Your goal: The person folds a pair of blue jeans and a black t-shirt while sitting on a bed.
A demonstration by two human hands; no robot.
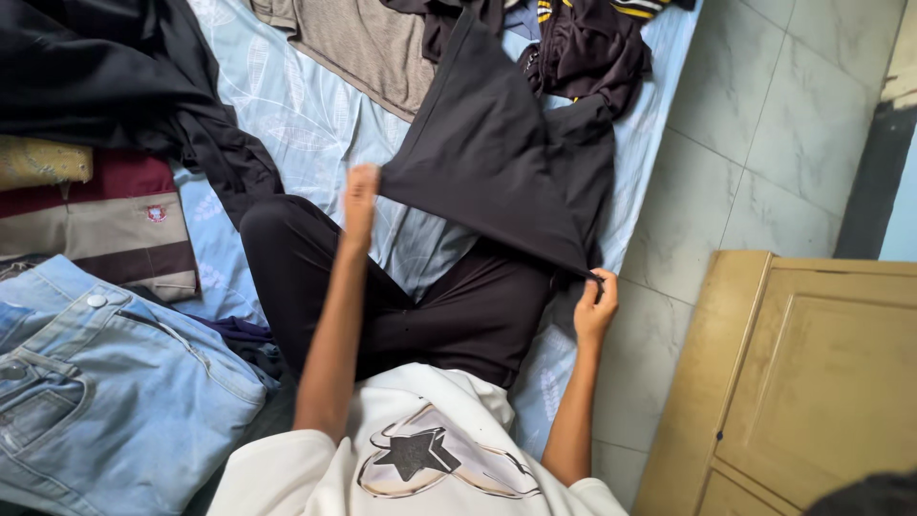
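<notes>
Black garment (497,162) between both pinching hands

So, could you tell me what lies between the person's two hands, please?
In the head view, a black garment stretches between the left hand and the right hand, both pinching its edge.

Black garment (487,153): plain, unpatterned. Bed sheet (306,115): pale blue with faint white leaf print. Jeans (105,382), at bed's near left corner: light blue denim, silver button. Folded cloth (105,229), at left edge: maroon and beige stripes, small red emblem; above it, mustard-yellow fabric (38,161). Grey top (363,43), at far edge: plain heather grey. Dark jersey (592,38), at far right corner: black with yellow stripes. Wearer's shirt (420,459): white, black star print. Trousers (458,315): black. Floor (764,124): grey-white marbled tiles. Cabinet (812,382): tan wood.
</notes>
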